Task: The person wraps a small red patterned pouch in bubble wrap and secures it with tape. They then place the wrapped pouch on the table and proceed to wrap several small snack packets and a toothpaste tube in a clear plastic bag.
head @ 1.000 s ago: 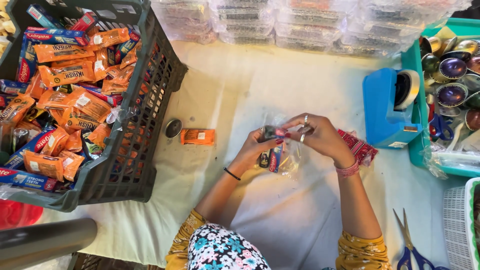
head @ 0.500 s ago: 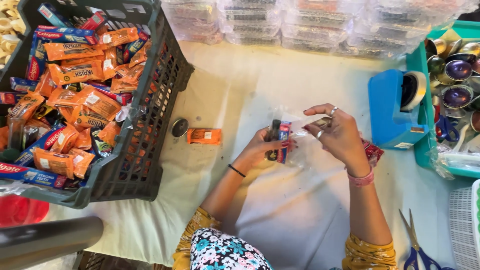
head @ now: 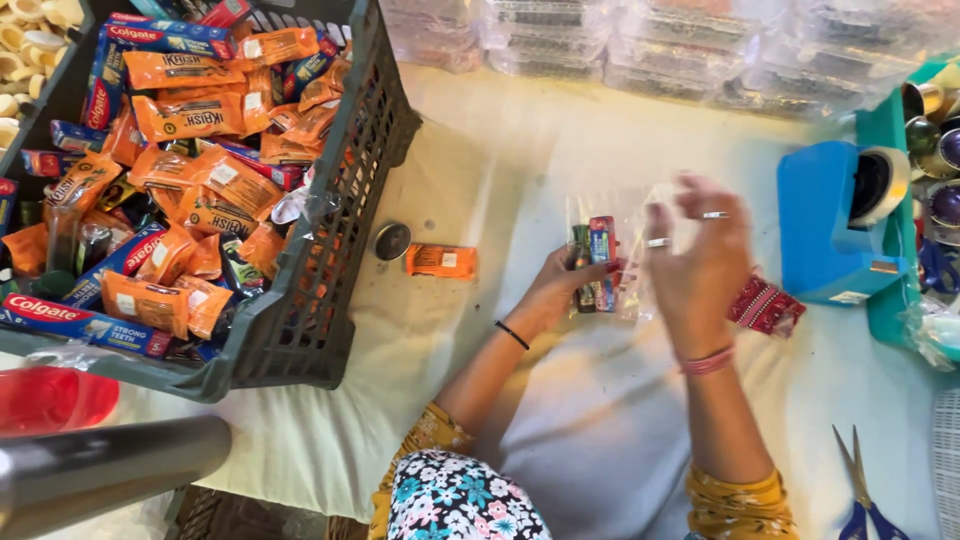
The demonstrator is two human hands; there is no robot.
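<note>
A clear plastic pouch (head: 612, 250) already holding a few small packets, one dark and one blue and red, stands upright just above the white cloth-covered surface (head: 560, 420), so the filling looks partly done while its top seems not yet closed. The left hand (head: 560, 290) grips the pouch from below, and the right hand (head: 700, 255) is beside its top edge with fingers spread, blurred, so I cannot tell whether it pinches the plastic. Unpacked, an orange sachet (head: 441, 261) lies near, beside the grey crate (head: 330, 300) of sachets and toothpaste boxes; a blue tape dispenser (head: 835, 235) stands right.
</note>
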